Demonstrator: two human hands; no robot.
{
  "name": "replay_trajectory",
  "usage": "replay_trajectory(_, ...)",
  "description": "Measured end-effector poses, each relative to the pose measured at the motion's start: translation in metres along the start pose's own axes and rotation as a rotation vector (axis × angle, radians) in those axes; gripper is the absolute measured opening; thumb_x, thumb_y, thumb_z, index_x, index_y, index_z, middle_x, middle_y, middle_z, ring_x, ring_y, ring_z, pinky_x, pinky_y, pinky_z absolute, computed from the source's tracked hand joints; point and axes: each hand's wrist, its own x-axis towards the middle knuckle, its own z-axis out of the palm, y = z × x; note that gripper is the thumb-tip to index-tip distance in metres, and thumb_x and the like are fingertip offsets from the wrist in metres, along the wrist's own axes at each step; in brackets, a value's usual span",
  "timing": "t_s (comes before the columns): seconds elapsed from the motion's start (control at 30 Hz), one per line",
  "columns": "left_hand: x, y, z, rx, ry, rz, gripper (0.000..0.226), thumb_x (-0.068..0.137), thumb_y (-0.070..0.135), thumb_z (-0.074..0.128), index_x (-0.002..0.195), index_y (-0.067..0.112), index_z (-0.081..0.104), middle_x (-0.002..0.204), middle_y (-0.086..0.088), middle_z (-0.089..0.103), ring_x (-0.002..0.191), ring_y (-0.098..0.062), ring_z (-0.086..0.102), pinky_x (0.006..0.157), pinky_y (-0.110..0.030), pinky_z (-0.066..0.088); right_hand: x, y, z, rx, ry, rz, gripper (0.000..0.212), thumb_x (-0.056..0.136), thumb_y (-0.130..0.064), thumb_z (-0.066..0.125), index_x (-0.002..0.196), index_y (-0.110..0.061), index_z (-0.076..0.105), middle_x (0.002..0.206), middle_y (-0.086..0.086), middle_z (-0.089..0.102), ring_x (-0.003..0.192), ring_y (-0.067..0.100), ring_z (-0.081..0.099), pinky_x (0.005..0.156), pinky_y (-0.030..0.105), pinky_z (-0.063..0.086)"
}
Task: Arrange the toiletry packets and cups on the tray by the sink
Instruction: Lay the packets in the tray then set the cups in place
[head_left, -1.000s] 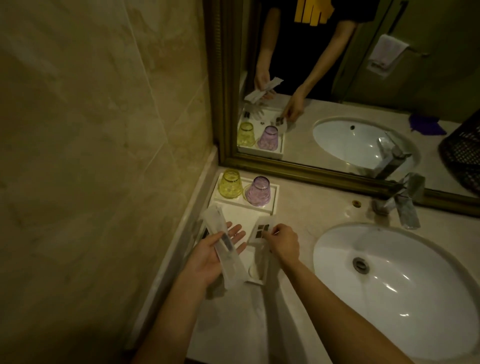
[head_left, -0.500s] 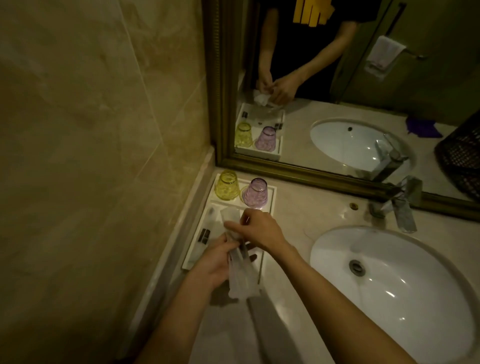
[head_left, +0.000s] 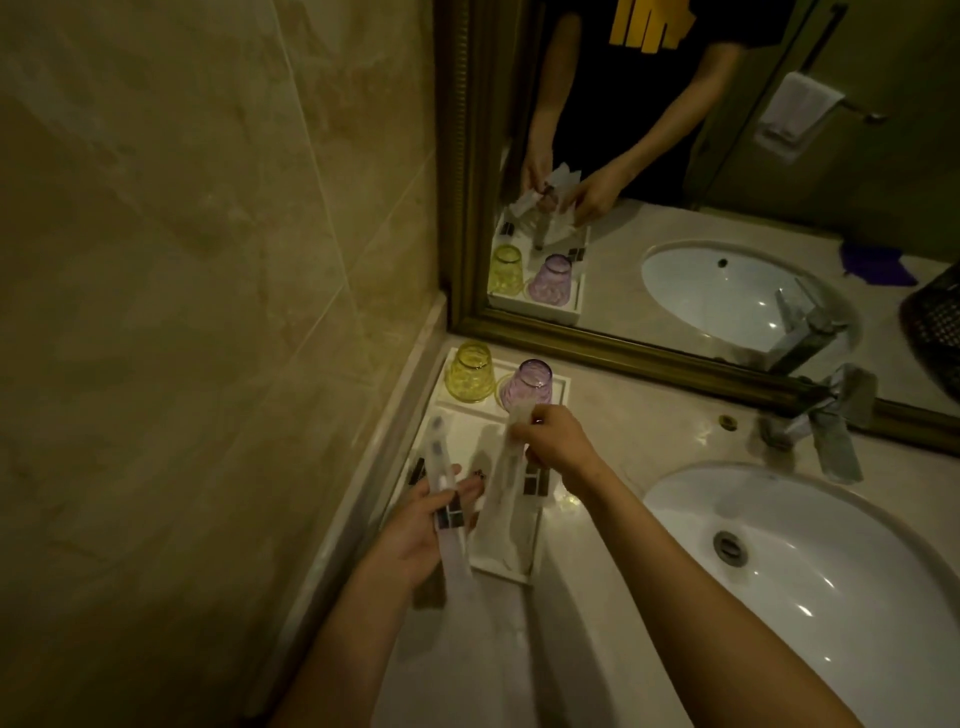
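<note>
Left hand (head_left: 415, 535) grips long translucent sachet (head_left: 448, 512); right hand (head_left: 558, 444) pinches second sachet (head_left: 506, 488), long axis along white rectangular tray (head_left: 563, 387), directly below.

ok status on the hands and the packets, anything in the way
Left hand holds one long packet. Right hand pinches a second packet over the tray. Yellow cup and purple cup at tray's far end, nothing blocking.

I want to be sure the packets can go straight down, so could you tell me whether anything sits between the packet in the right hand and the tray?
Nothing visible blocks it. The right hand pinches its long packet directly above the tray; the cups stand at the far end.
</note>
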Motion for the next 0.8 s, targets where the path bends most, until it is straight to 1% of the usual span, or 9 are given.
replay_trajectory(0.13, -0.001, 0.006, -0.012, -0.023, 0.071, 0.082, 0.04, 0.099, -0.005, 0.042, 0.138, 0.001, 0.048, 0.11, -0.021, 0.072, 0.098, -0.029, 0.072, 0.087, -0.045, 0.055, 0.015, 0.014, 0.001, -0.049, 0.002, 0.004, 0.023, 0.084, -0.008, 0.076, 0.1, 0.002, 0.063, 0.086, 0.018, 0.074, 0.057, 0.018, 0.067, 0.051, 0.031, 0.055)
replay_trajectory(0.23, -0.006, 0.011, -0.017, -0.025, 0.083, 0.112, 0.041, 0.099, -0.004, 0.042, 0.141, -0.002, 0.046, 0.116, -0.023, 0.069, 0.103, -0.03, 0.07, 0.088, -0.044, 0.053, 0.022, 0.029, 0.016, -0.118, -0.024, 0.014, 0.023, 0.082, -0.008, 0.078, 0.095, 0.002, 0.063, 0.082, 0.017, 0.075, 0.066, 0.027, 0.075, 0.069, 0.045, 0.063)
replay_trajectory(0.37, -0.012, 0.016, -0.015, -0.002, 0.069, 0.121, 0.041, 0.1, -0.004, 0.041, 0.14, -0.003, 0.047, 0.129, -0.026, 0.063, 0.113, -0.034, 0.065, 0.093, -0.046, 0.052, 0.02, 0.044, 0.033, -0.409, 0.003, -0.043, 0.02, 0.081, -0.013, 0.075, 0.088, -0.004, 0.059, 0.085, 0.016, 0.073, 0.072, 0.03, 0.072, 0.065, 0.043, 0.06)
replay_trajectory(0.43, -0.012, 0.017, -0.011, 0.012, 0.05, 0.11, 0.039, 0.1, -0.003, 0.04, 0.139, -0.001, 0.049, 0.129, -0.026, 0.064, 0.115, -0.035, 0.065, 0.093, -0.047, 0.053, 0.016, 0.049, 0.036, -0.657, 0.076, -0.099, 0.028, 0.085, -0.026, 0.07, 0.104, -0.01, 0.056, 0.1, 0.012, 0.068, 0.088, 0.033, 0.067, 0.069, 0.039, 0.053)
replay_trajectory(0.5, -0.013, 0.015, -0.006, 0.025, 0.018, 0.091, 0.038, 0.101, -0.002, 0.04, 0.137, 0.0, 0.051, 0.127, -0.025, 0.066, 0.115, -0.035, 0.066, 0.092, -0.046, 0.056, 0.01, 0.045, 0.035, -0.736, 0.182, -0.179, 0.039, 0.089, -0.038, 0.065, 0.118, -0.015, 0.052, 0.106, 0.008, 0.065, 0.092, 0.032, 0.066, 0.071, 0.037, 0.053)
replay_trajectory(0.57, -0.014, 0.014, 0.0, 0.04, -0.031, 0.063, 0.037, 0.1, -0.002, 0.041, 0.135, 0.001, 0.053, 0.124, -0.024, 0.068, 0.114, -0.034, 0.067, 0.092, -0.045, 0.057, 0.001, 0.025, 0.033, -0.516, 0.187, -0.238, 0.038, 0.092, -0.046, 0.063, 0.114, -0.016, 0.057, 0.097, 0.002, 0.067, 0.083, 0.023, 0.066, 0.067, 0.033, 0.053)
replay_trajectory(0.67, -0.014, 0.012, 0.013, 0.088, -0.102, -0.004, 0.034, 0.1, -0.001, 0.043, 0.131, 0.003, 0.056, 0.124, -0.023, 0.068, 0.116, -0.035, 0.066, 0.098, -0.048, 0.052, -0.009, -0.012, 0.028, 0.077, -0.247, -0.102, 0.043, 0.093, -0.049, 0.062, 0.109, -0.009, 0.069, 0.093, 0.005, 0.072, 0.062, 0.012, 0.054, 0.053, 0.023, 0.04)
replay_trajectory(0.73, -0.014, 0.009, 0.021, 0.119, -0.131, -0.033, 0.033, 0.1, 0.0, 0.044, 0.13, 0.004, 0.057, 0.124, -0.023, 0.069, 0.115, -0.034, 0.067, 0.099, -0.049, 0.051, -0.007, -0.018, 0.027, 0.196, -0.416, -0.041, 0.038, 0.09, -0.039, 0.071, 0.105, -0.005, 0.072, 0.088, 0.009, 0.07, 0.056, 0.011, 0.049, 0.051, 0.024, 0.039)
replay_trajectory(0.8, -0.014, 0.007, 0.025, 0.116, -0.141, -0.044, 0.033, 0.1, 0.0, 0.044, 0.131, 0.002, 0.055, 0.124, -0.024, 0.069, 0.114, -0.034, 0.067, 0.096, -0.049, 0.054, 0.003, -0.015, 0.027, 0.231, -0.428, -0.011, 0.025, 0.085, -0.024, 0.078, 0.096, -0.002, 0.074, 0.078, 0.006, 0.067, 0.055, 0.009, 0.049, 0.051, 0.023, 0.039)
